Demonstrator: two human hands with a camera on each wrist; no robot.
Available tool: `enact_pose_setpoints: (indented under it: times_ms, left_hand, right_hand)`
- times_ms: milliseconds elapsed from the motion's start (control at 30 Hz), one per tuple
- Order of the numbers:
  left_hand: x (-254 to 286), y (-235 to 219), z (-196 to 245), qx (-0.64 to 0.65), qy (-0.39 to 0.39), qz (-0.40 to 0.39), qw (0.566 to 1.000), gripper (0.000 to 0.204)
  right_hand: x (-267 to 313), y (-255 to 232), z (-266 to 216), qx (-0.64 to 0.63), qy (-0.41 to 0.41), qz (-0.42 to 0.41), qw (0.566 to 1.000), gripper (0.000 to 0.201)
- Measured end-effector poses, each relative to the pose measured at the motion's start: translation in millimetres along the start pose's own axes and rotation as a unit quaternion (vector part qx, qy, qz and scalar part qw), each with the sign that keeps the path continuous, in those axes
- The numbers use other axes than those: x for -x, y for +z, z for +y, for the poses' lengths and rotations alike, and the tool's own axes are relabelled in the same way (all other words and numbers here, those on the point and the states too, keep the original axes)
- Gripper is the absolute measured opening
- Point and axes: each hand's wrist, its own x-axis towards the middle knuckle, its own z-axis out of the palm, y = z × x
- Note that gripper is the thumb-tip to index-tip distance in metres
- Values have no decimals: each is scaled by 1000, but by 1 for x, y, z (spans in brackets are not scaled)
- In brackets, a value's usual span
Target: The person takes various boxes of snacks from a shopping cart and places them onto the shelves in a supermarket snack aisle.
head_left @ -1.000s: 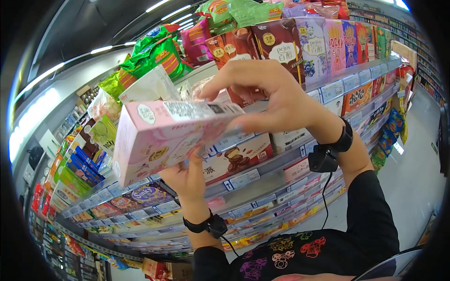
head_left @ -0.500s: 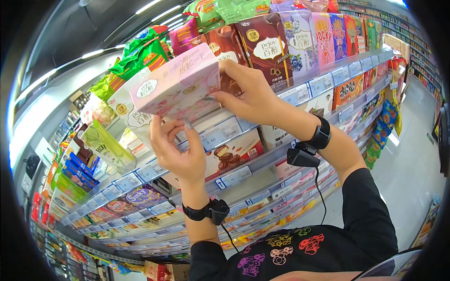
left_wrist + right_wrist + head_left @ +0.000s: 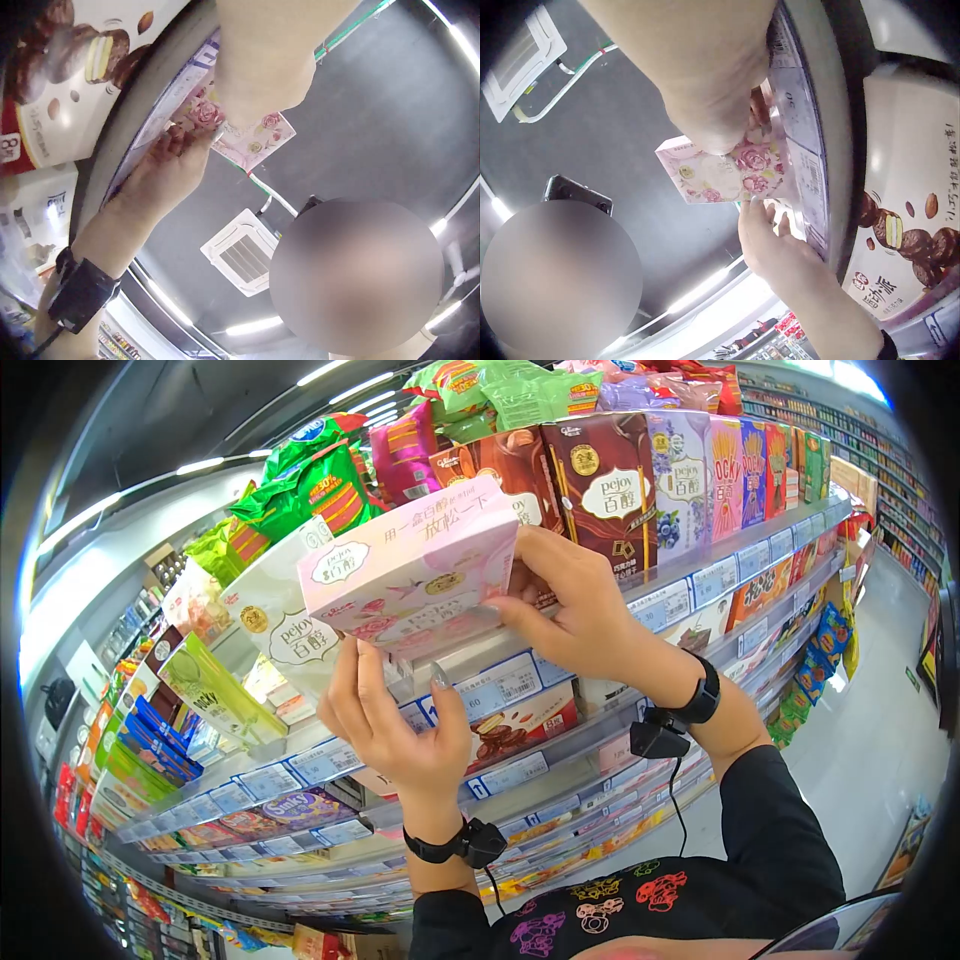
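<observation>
A pink Pejoy box (image 3: 410,565) with rose prints is held tilted above the shelf edge. The right hand (image 3: 575,610) pinches its right end, thumb on the near face and fingers behind. Below the box's lower left corner is the left hand (image 3: 400,730), palm up with loosely bent fingers, its fingertips at the box's lower edge. In the left wrist view the pink box (image 3: 251,139) shows partly behind the near hand, with the right hand (image 3: 165,169) at it. The right wrist view shows the box (image 3: 720,172) with the left hand (image 3: 787,255) at its edge.
A white Pejoy box (image 3: 285,625) stands behind the pink one. Brown Pejoy boxes (image 3: 605,490) and Pocky boxes line the top shelf, with green snack bags (image 3: 315,490) above. Price labels run along the shelf edge (image 3: 500,685). An aisle floor (image 3: 880,690) lies right.
The pink box has turned from its barcode side to its printed faces. The right hand has moved from above the box to its right end, and the left hand's fingers have opened out somewhat.
</observation>
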Motion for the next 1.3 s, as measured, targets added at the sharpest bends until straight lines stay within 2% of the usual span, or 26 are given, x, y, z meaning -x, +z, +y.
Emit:
enact_pose_setpoints:
  times_ms: [33, 133, 367, 633, 833, 1033, 1233, 1300]
  left_hand:
    - [-2, -1, 1, -38, 16, -7, 999, 50]
    - [-3, 0, 4, -40, -13, -13, 999, 54]
    - [-5, 4, 9, -99, -4, -25, 995, 60]
    - [-3, 9, 7, -129, 11, -49, 990, 75]
    - [-4, 10, 13, -144, -16, -87, 986, 84]
    - [-4, 12, 13, -147, -8, -87, 985, 84]
    - [-8, 6, 19, -210, 34, -158, 964, 66]
    - [-7, 6, 18, -194, 36, -152, 969, 60]
  right_hand:
    - [-1, 0, 1, 4, -2, 0, 1000, 27]
    - [-2, 2, 4, 5, 3, 3, 1000, 27]
    - [-3, 3, 7, 13, 11, -10, 1000, 28]
    - [-2, 7, 8, 8, 23, -4, 1000, 36]
    - [-2, 7, 3, 32, 33, -7, 999, 44]
    - [-3, 7, 1, 34, 58, -26, 997, 55]
    - [-3, 9, 0, 51, 67, -32, 996, 61]
    - [-3, 10, 0, 67, 64, -31, 995, 61]
